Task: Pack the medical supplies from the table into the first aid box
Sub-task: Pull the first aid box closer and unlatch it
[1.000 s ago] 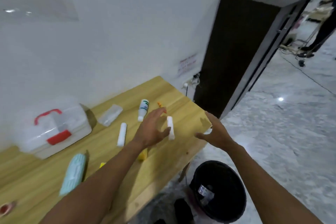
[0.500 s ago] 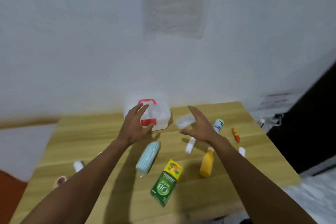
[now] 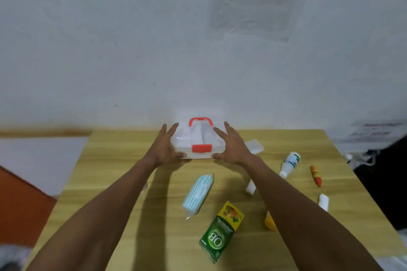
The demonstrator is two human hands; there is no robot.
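Note:
The first aid box (image 3: pixel 199 135) is clear plastic with a red handle and a red latch, and its lid is down. It stands at the back of the wooden table (image 3: pixel 114 160), against the wall. My left hand (image 3: pixel 164 148) presses its left side and my right hand (image 3: pixel 233 147) its right side, fingers spread and thumbs at the front lower edge. Loose supplies lie nearer me: a mint striped pack (image 3: pixel 198 193), a green OB carton (image 3: pixel 221 231), a yellow bottle (image 3: pixel 269 222) half hidden by my right forearm, a white bottle (image 3: pixel 290 163), an orange tube (image 3: pixel 315 175), and two white rolls (image 3: pixel 323 202) (image 3: pixel 251 187).
A clear flat packet (image 3: pixel 255 146) lies just right of the box, behind my right hand. The white wall rises straight behind the table. A dark cabinet (image 3: pixel 387 182) stands past the table's right edge. Orange floor (image 3: pixel 19 204) shows to the left.
My view has swung left from the table's right end to face the box. Both hands have reached forward and closed in on the two sides of the box.

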